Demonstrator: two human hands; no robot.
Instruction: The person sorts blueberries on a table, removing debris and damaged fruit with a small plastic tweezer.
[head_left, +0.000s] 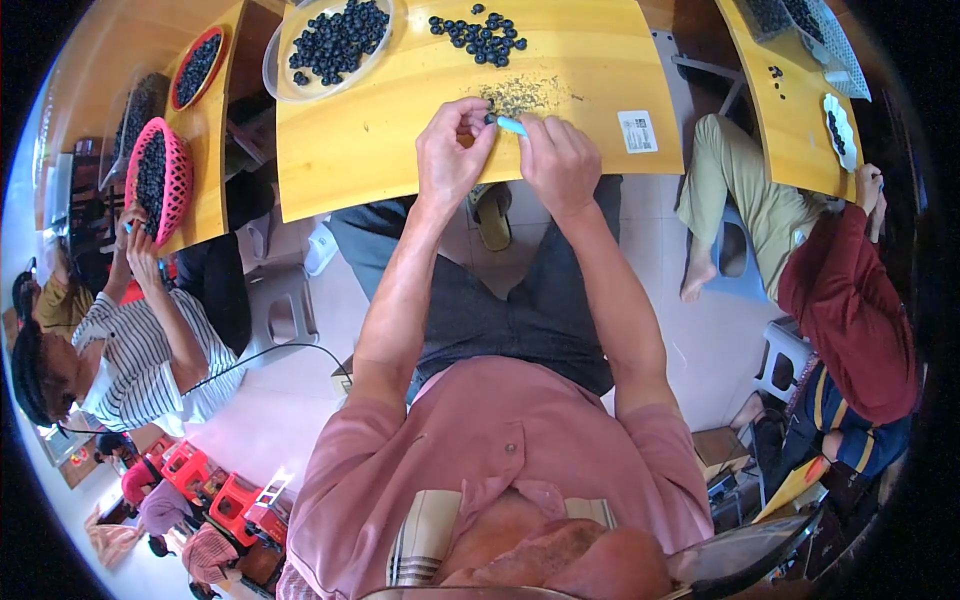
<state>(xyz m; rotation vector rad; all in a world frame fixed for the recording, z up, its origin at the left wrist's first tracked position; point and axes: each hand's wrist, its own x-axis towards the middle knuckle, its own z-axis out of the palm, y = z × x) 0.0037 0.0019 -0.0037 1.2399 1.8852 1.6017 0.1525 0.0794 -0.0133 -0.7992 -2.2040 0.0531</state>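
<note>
My left hand [455, 150] is closed, pinching a small black round piece [490, 118] between thumb and fingertips. In my right hand [560, 160] sits a slim light-blue tool [511, 126], its tip meeting the black piece; the kind of tool is too small to tell. Both hands are just above the yellow table [380, 150], close together. Fine dark crumbs [525, 95] lie scattered right beyond my fingers. Farther back is a loose group of similar black pieces [480, 40]. A clear round tub [283, 80] filled with many more stands at the back left.
A white printed label [636, 131] is stuck to the table's right side. At the left table, a person [150, 340] works by a pink basket [178, 190] of black pieces. Another person in a maroon sleeve [850, 310] sits at the right table, near a white dish [840, 130].
</note>
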